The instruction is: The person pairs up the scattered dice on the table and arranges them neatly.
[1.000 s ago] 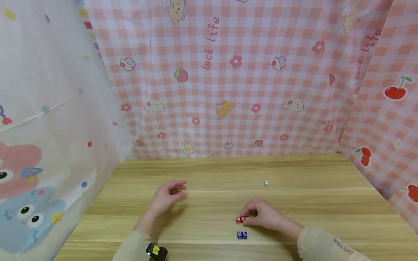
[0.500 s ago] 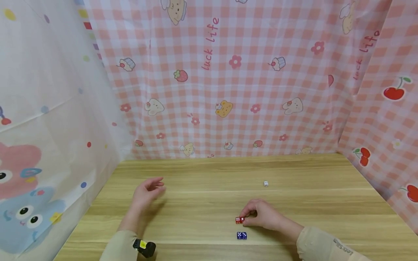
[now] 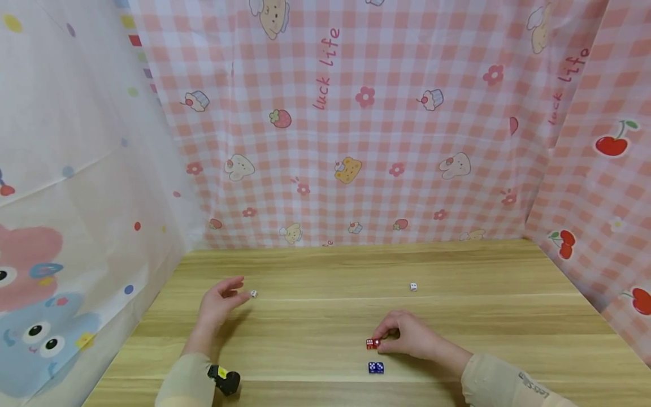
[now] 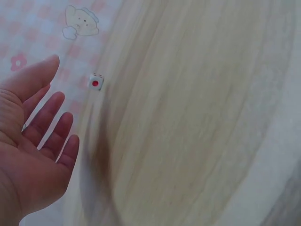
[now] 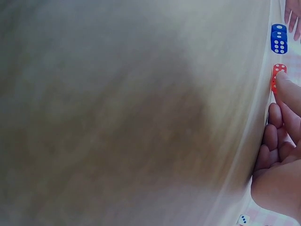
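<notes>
My left hand [image 3: 217, 302] hovers over the left part of the table with its fingers spread loosely. Just off its thumb tip lies a white die [image 3: 254, 294]; in the left wrist view this white die [image 4: 96, 82] shows one red pip, apart from the fingers. With thumb and forefinger, my right hand [image 3: 409, 337] pinches the right one of two red dice [image 3: 370, 343] standing side by side. Its thumb covers part of the red dice [image 5: 277, 69] in the right wrist view. A pair of blue dice [image 3: 376, 368] sits just in front of the red ones.
Another white die [image 3: 413, 287] lies farther back, beyond my right hand. The wooden table [image 3: 315, 316] ends at a pink checked cloth [image 3: 325, 135] hanging behind it. A white patterned sheet [image 3: 102, 169] hangs on the left. A small black device [image 3: 225, 380] is at my left sleeve.
My left hand has moved left, and the white die near its thumb has come into sight. My right hand and the red and blue dice have stayed in place.
</notes>
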`<state>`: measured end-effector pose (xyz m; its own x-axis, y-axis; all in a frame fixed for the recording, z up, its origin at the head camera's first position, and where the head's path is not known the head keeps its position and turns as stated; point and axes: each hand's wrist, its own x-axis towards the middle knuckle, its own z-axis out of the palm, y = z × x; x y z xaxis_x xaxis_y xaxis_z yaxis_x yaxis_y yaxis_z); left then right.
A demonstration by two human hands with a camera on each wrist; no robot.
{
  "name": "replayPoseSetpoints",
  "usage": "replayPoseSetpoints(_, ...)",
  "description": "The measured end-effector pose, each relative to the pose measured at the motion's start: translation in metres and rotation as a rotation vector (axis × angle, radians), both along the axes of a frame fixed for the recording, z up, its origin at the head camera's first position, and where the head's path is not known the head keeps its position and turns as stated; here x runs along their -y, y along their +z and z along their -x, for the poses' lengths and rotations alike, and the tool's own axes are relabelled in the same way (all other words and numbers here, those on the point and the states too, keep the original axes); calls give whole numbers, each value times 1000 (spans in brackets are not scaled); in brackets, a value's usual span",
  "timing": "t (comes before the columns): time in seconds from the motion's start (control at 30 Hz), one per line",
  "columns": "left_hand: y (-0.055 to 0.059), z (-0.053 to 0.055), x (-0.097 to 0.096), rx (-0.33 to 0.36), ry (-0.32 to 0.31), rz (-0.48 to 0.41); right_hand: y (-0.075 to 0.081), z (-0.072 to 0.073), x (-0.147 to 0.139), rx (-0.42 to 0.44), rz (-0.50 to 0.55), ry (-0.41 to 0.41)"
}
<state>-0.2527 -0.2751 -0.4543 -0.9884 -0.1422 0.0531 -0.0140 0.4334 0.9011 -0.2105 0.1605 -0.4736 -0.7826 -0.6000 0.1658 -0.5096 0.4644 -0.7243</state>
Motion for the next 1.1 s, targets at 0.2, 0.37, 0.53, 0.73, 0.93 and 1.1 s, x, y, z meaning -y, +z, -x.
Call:
replayPoseSetpoints(0.2,-4,5,-2,17,-19,44,0,0,0,2,0,0)
replayPoseSetpoints(0.37,-10,9,-2,12,-15,47,-1,0,0,5,4,-3)
replayPoseSetpoints(0.53,-13,11,-2,8,-27,27,-1,0,0,2,6,-4)
replayPoseSetpoints(0.73,-15,11,-5,14,-19,3,-1,1,0,-5,5,2)
replayPoseSetpoints(0.93,-20,12,-8,1,19,-22,0,1,0,10,8,2)
replayPoseSetpoints(1.1,-21,10,-12,0,49,1,1,0,0,8,9,4)
